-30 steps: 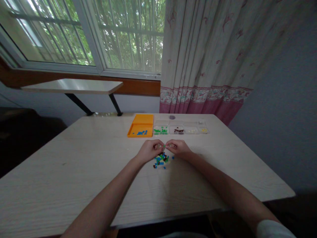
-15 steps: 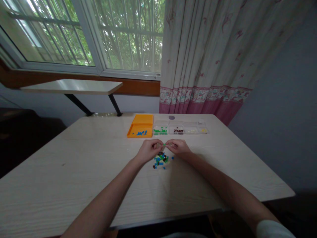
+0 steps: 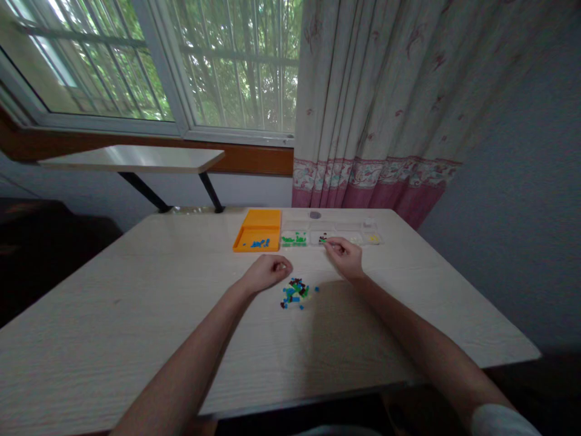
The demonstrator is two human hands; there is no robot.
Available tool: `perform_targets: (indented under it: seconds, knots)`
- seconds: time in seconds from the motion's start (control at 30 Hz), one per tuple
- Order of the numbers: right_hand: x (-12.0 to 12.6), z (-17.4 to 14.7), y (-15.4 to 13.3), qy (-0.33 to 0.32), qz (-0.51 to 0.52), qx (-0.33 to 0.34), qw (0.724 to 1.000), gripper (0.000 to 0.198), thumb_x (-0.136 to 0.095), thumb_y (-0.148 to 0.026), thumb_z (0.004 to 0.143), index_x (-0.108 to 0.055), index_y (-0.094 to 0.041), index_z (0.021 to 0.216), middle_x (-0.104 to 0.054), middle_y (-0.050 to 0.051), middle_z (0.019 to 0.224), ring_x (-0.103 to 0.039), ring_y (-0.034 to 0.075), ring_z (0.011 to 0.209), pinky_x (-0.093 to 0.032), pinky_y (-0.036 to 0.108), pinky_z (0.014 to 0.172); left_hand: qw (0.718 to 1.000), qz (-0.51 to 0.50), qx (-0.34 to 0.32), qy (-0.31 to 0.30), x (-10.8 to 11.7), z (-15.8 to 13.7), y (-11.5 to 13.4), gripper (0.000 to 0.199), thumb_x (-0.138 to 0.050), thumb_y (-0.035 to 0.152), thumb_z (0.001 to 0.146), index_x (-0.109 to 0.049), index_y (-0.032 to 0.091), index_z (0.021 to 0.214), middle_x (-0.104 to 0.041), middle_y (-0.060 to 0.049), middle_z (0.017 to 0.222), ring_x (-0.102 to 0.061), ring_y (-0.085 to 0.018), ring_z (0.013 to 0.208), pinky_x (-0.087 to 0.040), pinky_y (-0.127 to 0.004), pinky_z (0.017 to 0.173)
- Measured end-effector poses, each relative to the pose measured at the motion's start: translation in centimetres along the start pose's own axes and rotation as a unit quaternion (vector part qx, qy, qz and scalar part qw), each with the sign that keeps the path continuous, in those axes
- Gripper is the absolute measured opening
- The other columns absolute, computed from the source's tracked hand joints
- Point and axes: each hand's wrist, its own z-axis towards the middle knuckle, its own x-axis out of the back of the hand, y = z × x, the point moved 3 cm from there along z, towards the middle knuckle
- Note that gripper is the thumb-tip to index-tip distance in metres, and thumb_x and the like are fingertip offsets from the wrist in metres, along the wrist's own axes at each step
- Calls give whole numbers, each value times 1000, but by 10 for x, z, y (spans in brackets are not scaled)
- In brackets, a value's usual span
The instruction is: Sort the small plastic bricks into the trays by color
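Observation:
My right hand [image 3: 345,257] pinches a small green toy brick [image 3: 322,241] at its fingertips, over the near edge of a clear box of dark brown bricks [image 3: 322,236]. My left hand [image 3: 267,272] hovers just left of centre, thumb and fingers closed together; whatever may be between them is too small to make out. Below and between the hands lies a mixed pile of blue, green, dark brown and pale bricks [image 3: 295,292]. Beyond my left hand, an open orange case [image 3: 257,219] holds blue bricks [image 3: 260,243], beside a clear box of green bricks [image 3: 294,240].
Further right stand clear boxes with pale bricks [image 3: 355,240] and yellow bricks [image 3: 374,238]. A round grey object [image 3: 315,215] sits near the back edge of the wooden table [image 3: 181,290]. A raised shelf [image 3: 136,158] stands at the back left, under the window.
My hands have parted. My right hand has moved right and forward with the green toy brick to the brown bricks' box; my left hand has drawn slightly left.

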Motion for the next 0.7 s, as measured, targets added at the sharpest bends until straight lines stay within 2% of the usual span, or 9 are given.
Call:
perform_targets:
  seconds: [0.1,0.4,0.57,0.7]
  knots:
    - [2,1,3,19,9,25,999,22,-54,-34,73,-65,-16,76,-40,-5,47,-37,7,45,-34,18,48,1000,9,6,-17,-1,0,-4,23,-45,25,71,-64,13,77,-52,0,57,-40,-8,52,-27,-17,49]
    - [1,0,1,-1,-4,45,999,21,-55,-33,74,-66,-17,78,-40,-5,47,-37,6,44,-35,18,49,999,9,9,-30,0,0,-1,24,-45,27,72,-63,12,76,-51,0,58,-40,-9,52,-27,-17,49]
    - [-4,3,4,-76,-24,26,997,23,-52,-35,75,-66,-17,80,-40,-5,46,-37,7,43,-33,18,48,999,13,7,-29,0,0,-3,25,-45,27,72,-63,13,79,-51,0,58,-40,-9,52,-28,-17,50]
    - [-16,13,5,-143,-86,-3,986,23,-50,-35,75,-65,-18,80,-45,-4,47,-41,8,45,-30,18,48,999,15,9,-33,-1,0,-3,24,-45,26,72,-63,13,79,-52,0,58,-41,-9,52,-28,-18,49]
